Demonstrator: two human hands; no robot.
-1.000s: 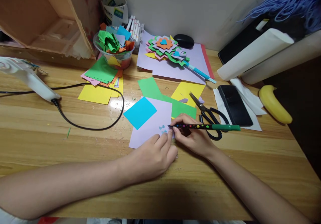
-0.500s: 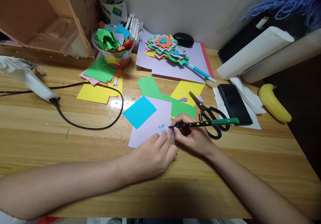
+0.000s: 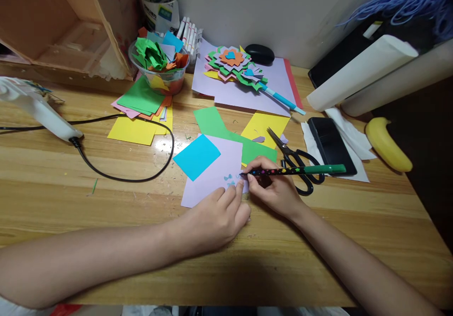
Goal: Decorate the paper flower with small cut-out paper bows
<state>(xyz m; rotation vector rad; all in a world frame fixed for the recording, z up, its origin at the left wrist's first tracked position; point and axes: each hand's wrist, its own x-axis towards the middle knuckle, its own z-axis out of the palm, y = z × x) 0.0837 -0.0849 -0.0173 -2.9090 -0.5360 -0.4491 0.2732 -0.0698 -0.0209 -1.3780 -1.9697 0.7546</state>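
My right hand [image 3: 276,191] grips a black felt-tip pen [image 3: 283,171] patterned with coloured stars, its green end pointing right. The tip meets a lilac sheet of paper [image 3: 208,193] near small blue-green marks [image 3: 229,180]. My left hand [image 3: 221,219] lies closed over the sheet's lower right edge, fingers curled and index fingertip close to the pen tip; its thumb is partly hidden. A blue paper square [image 3: 197,157] overlaps the lilac sheet's left side. Black-handled scissors [image 3: 297,160] lie just beyond my right hand, over yellow paper [image 3: 272,123]. Green paper [image 3: 212,122] extends under the lilac sheet.
Behind are a layered paper flower [image 3: 231,60] on lilac paper and a tub of paper scraps [image 3: 159,72]. A glue gun [image 3: 42,110] with a looping black cable [image 3: 141,180] lies left. On the right are a phone [image 3: 331,146], a banana [image 3: 387,145] and white rolls [image 3: 361,72].
The pen tip has shifted slightly, and the pen's green end has swung a little farther right. A faint new line shows near the tip. My left hand stays in place.
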